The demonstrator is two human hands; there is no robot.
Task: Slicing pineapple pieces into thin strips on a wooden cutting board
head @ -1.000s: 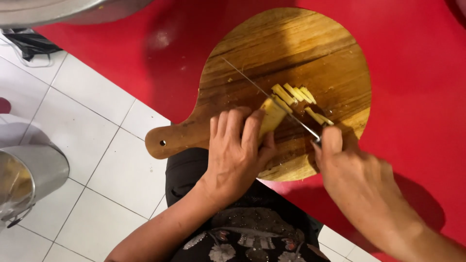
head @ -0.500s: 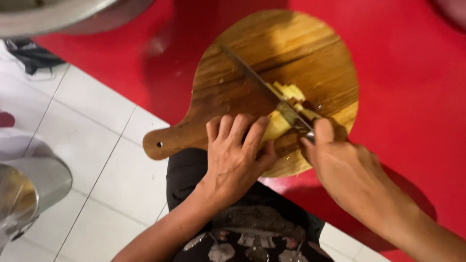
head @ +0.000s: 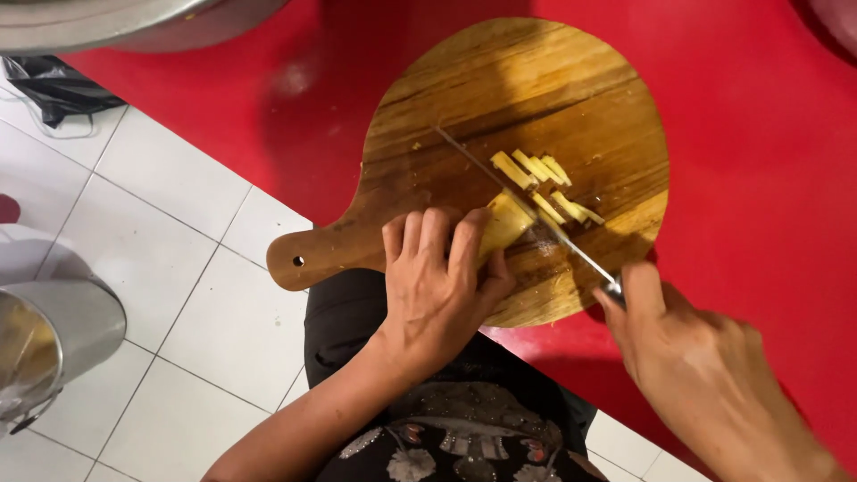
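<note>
A round wooden cutting board (head: 500, 98) with a handle lies on a red surface. My left hand (head: 442, 286) presses a pale yellow piece of food (head: 503, 225) down on the board, fingertips at its near end. My right hand (head: 705, 375) grips a knife (head: 527, 205) by the handle. Its thin blade runs diagonally across the board and rests on the yellow piece. Several cut yellow strips (head: 544, 183) lie just beyond the blade.
The red surface (head: 759, 134) meets a white tiled floor (head: 152, 232) on the left. A metal pot (head: 49, 339) stands at the lower left and a metal bowl rim (head: 116, 22) shows at the top left. A black bag (head: 54, 89) lies beside it.
The knife blade has drawn back toward me along the yellow piece, and more cut strips show beyond it. My left hand stays in place on the food.
</note>
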